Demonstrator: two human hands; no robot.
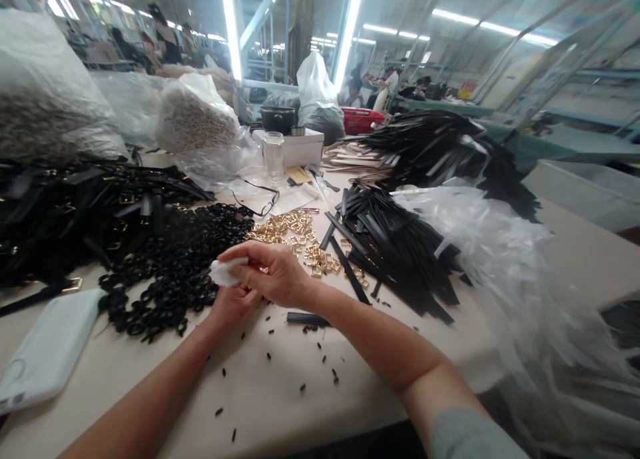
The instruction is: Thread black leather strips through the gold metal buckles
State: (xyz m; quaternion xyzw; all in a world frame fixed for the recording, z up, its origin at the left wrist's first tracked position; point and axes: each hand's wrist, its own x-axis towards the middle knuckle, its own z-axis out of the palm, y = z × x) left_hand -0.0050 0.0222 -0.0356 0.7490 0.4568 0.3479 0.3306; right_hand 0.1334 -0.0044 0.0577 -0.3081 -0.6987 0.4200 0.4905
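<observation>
My right hand [280, 272] is closed on a small wad of white cloth [229, 272], pinched between thumb and fingers. Just below it, my left hand [236, 302] touches it; its fingers are curled and mostly covered, so whatever they hold is hidden. Both hands are above the table between a heap of small black loops [170, 272] on the left and a pile of gold buckles [287, 227] beyond. To the right lies a bundle of flat black straps [390, 252]. A short black strap piece [306, 319] rests beneath my right forearm.
Tiny black bits [303, 387] are scattered over the near table [270, 412]. A white power bank [53, 345] lies at left, below finished-looking buckled straps [90, 205]. Farther back are eyeglasses [257, 202], a clear jar [273, 155] and filled plastic bags [197, 115]. Plastic sheeting [490, 245] drapes at right.
</observation>
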